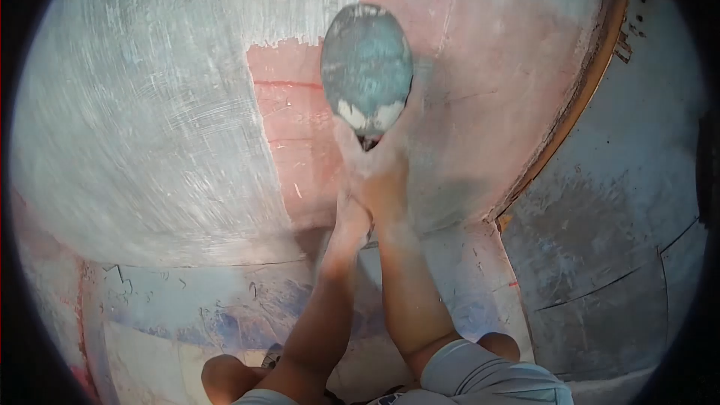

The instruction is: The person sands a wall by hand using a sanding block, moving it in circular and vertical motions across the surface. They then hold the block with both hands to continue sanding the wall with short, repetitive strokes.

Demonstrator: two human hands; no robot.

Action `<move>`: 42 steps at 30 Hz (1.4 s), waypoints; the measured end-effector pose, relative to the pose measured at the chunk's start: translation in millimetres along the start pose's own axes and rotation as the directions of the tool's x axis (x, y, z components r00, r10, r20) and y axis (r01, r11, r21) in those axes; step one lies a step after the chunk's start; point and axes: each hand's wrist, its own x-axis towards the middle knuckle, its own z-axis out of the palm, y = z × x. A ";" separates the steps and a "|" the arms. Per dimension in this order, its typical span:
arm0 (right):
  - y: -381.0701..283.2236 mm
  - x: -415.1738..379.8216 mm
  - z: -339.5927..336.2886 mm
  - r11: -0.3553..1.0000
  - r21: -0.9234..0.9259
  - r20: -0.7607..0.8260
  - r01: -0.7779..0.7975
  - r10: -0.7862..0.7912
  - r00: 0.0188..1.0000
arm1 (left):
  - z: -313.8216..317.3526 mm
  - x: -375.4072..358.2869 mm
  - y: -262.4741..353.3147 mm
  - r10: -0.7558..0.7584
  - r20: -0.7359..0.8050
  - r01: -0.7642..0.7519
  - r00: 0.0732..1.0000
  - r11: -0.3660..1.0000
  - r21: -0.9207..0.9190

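An oval tool (367, 64) with a worn grey-teal back and pale patches at its lower end lies against the curved wall in front of me. My right hand (384, 169) is closed on the tool's lower end, dusted white, with thumb and fingers spread in a V along its sides. Close against it, lower and to the left, my left hand (352, 210) is closed too. Its fingers are partly hidden, and both hands come together at the tool's lower end. The wall beneath shows a pink area (292, 142) and a grey-white, streaked coating (165, 105).
A brown raised edge (592, 97) bounds the curved wall on the right. Beyond it is a grey, scuffed surface (600, 270). Below the wall runs a stained, pale ledge (202, 296). My bent knees (225, 379) are at the bottom.
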 end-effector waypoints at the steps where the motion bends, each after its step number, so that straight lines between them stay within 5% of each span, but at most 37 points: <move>1: 6.1 -12.0 -1.8 0.994 -0.084 -0.016 0.066 -0.068 0.998 | -13.6 -4.5 -27.5 -0.008 -0.020 0.007 1.000 1.000 -0.021; 2: 13.0 -26.0 -4.5 0.995 0.025 0.034 -0.094 0.093 0.995 | -22.9 -8.8 -45.8 -0.011 -0.019 0.011 1.000 1.000 -0.022; 4: 21.1 -34.0 -7.2 0.998 -0.012 0.022 -0.058 0.058 0.998 | -37.6 -14.2 -75.8 0.129 0.017 -0.129 0.992 0.990 0.048; 6: 18.1 -29.0 -7.3 0.999 -0.041 0.013 -0.011 0.012 1.000 | -75.9 12.7 -136.8 0.097 0.056 -0.097 0.994 0.995 -0.007; 8: -0.9 -6.0 -4.6 0.996 -0.050 0.045 -0.069 0.071 0.996 | -36.7 -7.9 -128.6 0.082 0.093 -0.077 0.992 0.995 -0.057; 10: -24.8 13.7 -4.8 0.985 0.051 0.059 -0.166 0.163 0.985 | 5.3 12.9 -22.1 -0.145 0.183 0.178 0.972 0.968 -0.176; 15: 0.3 4.0 2.7 1.000 -0.016 0.003 -0.019 0.019 1.000 | 24.9 -2.8 20.3 -0.171 0.039 0.173 0.985 0.917 -0.359; 16: 6.3 -7.2 1.4 1.000 -0.004 -0.003 0.028 -0.028 1.000 | 4.1 1.6 -13.0 0.246 -0.066 -0.228 0.967 0.952 0.205; 17: 18.5 -19.8 -0.9 0.971 -0.208 -0.015 0.117 -0.122 0.992 | -9.4 -2.2 -34.4 0.612 0.078 -0.482 0.787 0.532 0.696; 18: 27.8 -32.6 -1.9 0.971 -0.209 -0.013 0.115 -0.120 0.993 | -3.5 -29.3 -10.5 0.216 0.071 -0.227 0.974 0.951 0.212; 20: 37.2 -48.4 -3.6 0.998 -0.041 0.037 -0.057 0.058 0.998 | -1.7 -38.6 13.1 0.158 0.119 -0.167 0.980 0.984 0.066; 27: -3.9 6.1 -0.3 0.996 -0.080 -0.001 0.024 -0.024 1.000 | 26.9 -6.1 23.3 -0.206 0.049 0.208 0.977 0.894 -0.397; 28: -7.5 3.9 -2.5 0.990 -0.085 0.018 -0.109 0.111 0.994 | 14.7 0.6 7.5 -0.211 0.049 0.213 0.976 0.894 -0.394; 29: -2.1 -0.9 -1.3 0.990 -0.086 0.014 -0.112 0.113 0.993 | -6.9 15.3 -21.0 -0.071 0.002 0.062 0.997 0.881 0.470; 30: 9.7 -8.8 1.9 0.997 -0.049 -0.005 -0.058 0.058 0.998 | -19.4 23.0 -38.3 0.055 0.086 -0.095 0.995 0.184 0.978; 31: 18.9 -17.4 2.6 1.000 -0.015 -0.024 -0.004 0.003 1.000 | -22.7 13.7 -45.8 0.051 0.089 -0.097 0.995 0.184 0.978; 32: 26.1 -29.2 -0.4 0.999 -0.040 0.008 -0.017 0.017 1.000 | -25.9 -1.8 -54.3 0.055 0.183 -0.165 0.981 0.731 0.662; 33: 30.0 -38.1 -4.0 0.999 -0.046 0.009 -0.016 0.017 1.000 | -26.3 -10.8 -59.9 0.113 0.252 -0.137 0.961 0.987 0.079; 36: 29.3 -46.5 -8.5 0.992 -0.079 0.068 -0.100 0.105 0.992 | -11.3 -26.8 -23.6 0.171 0.301 -0.143 0.938 0.983 -0.112; 40: 5.6 -12.3 -3.2 0.992 -0.042 0.052 -0.120 0.123 0.991 | -2.1 -10.3 -27.0 0.093 0.126 -0.096 0.988 0.995 0.014; 42: -3.5 4.6 -1.6 0.998 -0.062 -0.015 0.034 -0.035 0.999 | -7.6 4.1 -22.8 0.026 0.099 -0.007 0.995 0.983 -0.183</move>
